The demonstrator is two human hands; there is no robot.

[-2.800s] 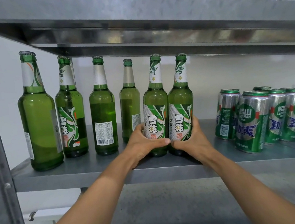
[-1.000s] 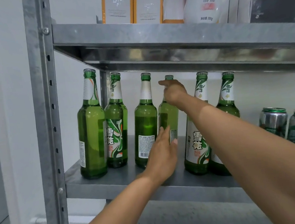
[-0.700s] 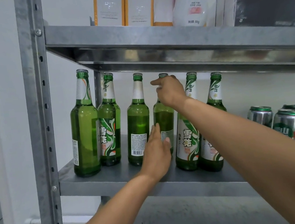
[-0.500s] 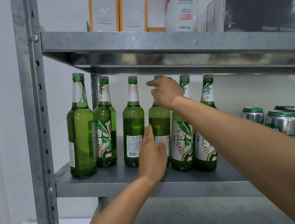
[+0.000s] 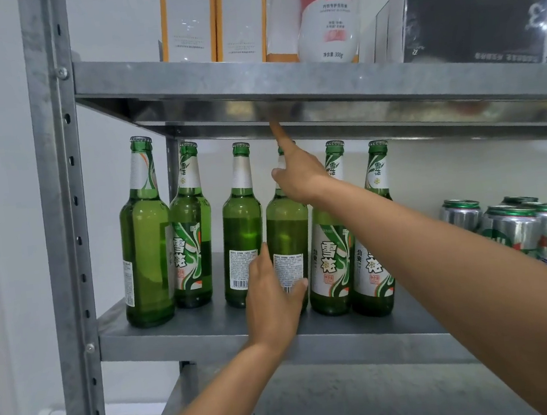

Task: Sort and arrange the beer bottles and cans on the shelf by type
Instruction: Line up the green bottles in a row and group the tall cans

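Note:
Six green beer bottles stand in a row on the metal shelf [image 5: 211, 330]. My left hand [image 5: 272, 296] wraps the lower body of the fourth bottle [image 5: 288, 226], whose back label faces me. My right hand [image 5: 299, 177] holds that bottle's neck and hides its cap, with the index finger pointing up toward the shelf above. The fourth bottle stands close against the fifth bottle [image 5: 331, 262], which shows its front label, as does the sixth bottle [image 5: 372, 264]. Several green-and-silver beer cans [image 5: 520, 233] are grouped at the right of the same shelf.
The upper shelf [image 5: 319, 79] hangs just above the bottle caps and carries boxes [image 5: 469, 24] and a white pouch [image 5: 329, 20]. A grey upright post [image 5: 63, 231] bounds the left side. A gap separates the third bottle [image 5: 242, 231] from the second [image 5: 190, 237].
Both hands have left the two labelled bottles and taken the fourth one, now drawn forward beside them. My right index finger has lifted off the cap and points up.

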